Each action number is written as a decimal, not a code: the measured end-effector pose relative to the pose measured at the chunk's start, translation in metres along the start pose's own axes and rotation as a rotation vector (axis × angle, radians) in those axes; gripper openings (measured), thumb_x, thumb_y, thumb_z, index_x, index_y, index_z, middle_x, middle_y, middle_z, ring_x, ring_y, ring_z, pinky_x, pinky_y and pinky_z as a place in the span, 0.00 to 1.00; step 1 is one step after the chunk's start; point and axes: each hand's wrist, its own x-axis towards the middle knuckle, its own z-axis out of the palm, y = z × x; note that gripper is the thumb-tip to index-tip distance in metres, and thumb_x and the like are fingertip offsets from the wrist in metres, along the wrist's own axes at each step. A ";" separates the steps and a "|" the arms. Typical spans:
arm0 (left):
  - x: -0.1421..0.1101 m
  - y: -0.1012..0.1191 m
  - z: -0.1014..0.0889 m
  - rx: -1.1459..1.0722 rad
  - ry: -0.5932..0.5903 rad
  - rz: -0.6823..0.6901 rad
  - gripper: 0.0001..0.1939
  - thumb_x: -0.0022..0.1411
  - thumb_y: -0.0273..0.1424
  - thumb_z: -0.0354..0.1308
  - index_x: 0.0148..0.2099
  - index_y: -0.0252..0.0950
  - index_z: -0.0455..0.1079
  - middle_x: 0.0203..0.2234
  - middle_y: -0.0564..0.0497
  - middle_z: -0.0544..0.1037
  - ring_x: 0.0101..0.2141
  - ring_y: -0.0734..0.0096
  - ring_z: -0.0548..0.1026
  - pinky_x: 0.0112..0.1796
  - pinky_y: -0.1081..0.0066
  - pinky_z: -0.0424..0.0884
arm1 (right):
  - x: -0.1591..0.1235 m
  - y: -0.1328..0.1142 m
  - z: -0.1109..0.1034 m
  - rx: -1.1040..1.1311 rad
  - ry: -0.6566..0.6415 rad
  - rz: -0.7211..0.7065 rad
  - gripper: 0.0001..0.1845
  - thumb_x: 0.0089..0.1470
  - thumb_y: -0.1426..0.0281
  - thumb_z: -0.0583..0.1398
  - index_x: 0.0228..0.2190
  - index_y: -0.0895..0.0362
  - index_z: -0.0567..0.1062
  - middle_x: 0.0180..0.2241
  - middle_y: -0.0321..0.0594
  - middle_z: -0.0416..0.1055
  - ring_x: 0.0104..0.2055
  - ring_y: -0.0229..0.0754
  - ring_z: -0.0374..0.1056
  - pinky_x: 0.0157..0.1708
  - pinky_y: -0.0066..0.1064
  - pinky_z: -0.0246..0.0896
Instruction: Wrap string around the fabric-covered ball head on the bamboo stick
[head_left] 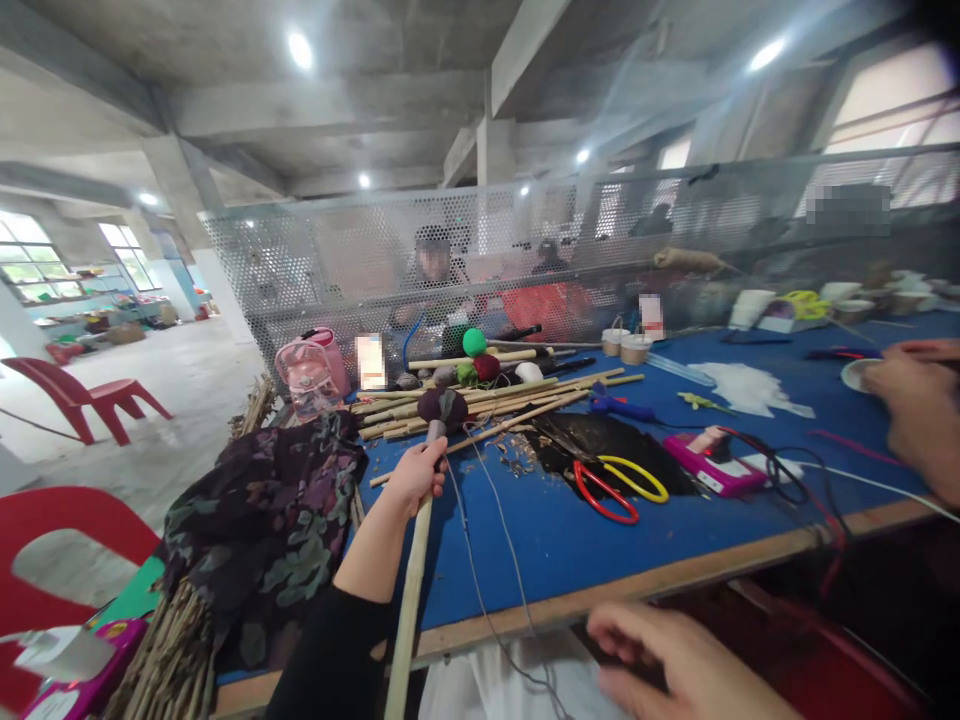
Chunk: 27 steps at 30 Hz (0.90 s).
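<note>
My left hand [418, 475] is wrapped around a pale bamboo stick [410, 600], which slants up from the table's front edge. Just above my fist the stick has a grey sleeve [435, 432], and a dark purple ball [442, 406] sits at its far end. A thin grey cord [504, 520] loops from near the stick down over the table edge to the white cloth on my lap [480, 685]. Low in front of the table, slightly blurred, my right hand [667, 655] has its fingers partly bent and apart, with nothing visible in it.
Red-and-yellow-handled scissors [622, 488] lie on the blue table [555, 570]. Behind are bamboo sticks [525, 405], yarn balls [486, 369] and a perforated metal screen [337, 270]. A purple power strip [716, 470] lies right, near another person's hand [919, 400]. Dark patterned cloth [277, 520] covers the left.
</note>
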 end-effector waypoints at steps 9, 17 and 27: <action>-0.006 0.019 0.039 0.543 0.152 0.311 0.13 0.54 0.40 0.53 0.29 0.34 0.62 0.19 0.50 0.68 0.18 0.73 0.65 0.21 0.73 0.58 | 0.164 -0.061 -0.005 1.079 -0.094 -0.010 0.32 0.27 0.82 0.53 0.40 0.52 0.64 0.35 0.36 0.67 0.35 0.37 0.65 0.30 0.27 0.58; 0.000 0.031 0.020 0.733 0.321 0.364 0.15 0.57 0.40 0.50 0.34 0.32 0.67 0.24 0.44 0.74 0.28 0.65 0.72 0.28 0.72 0.62 | 0.218 -0.077 -0.004 1.013 -0.122 -0.008 0.10 0.27 0.78 0.49 0.20 0.59 0.64 0.14 0.32 0.59 0.14 0.29 0.46 0.14 0.21 0.37; 0.008 0.036 0.027 0.897 0.400 0.349 0.16 0.58 0.39 0.49 0.37 0.30 0.68 0.30 0.40 0.75 0.32 0.61 0.73 0.30 0.70 0.62 | 0.205 -0.078 -0.009 1.254 -0.530 -0.039 0.25 0.29 0.82 0.53 0.35 0.54 0.62 0.25 0.30 0.66 0.25 0.34 0.65 0.31 0.32 0.61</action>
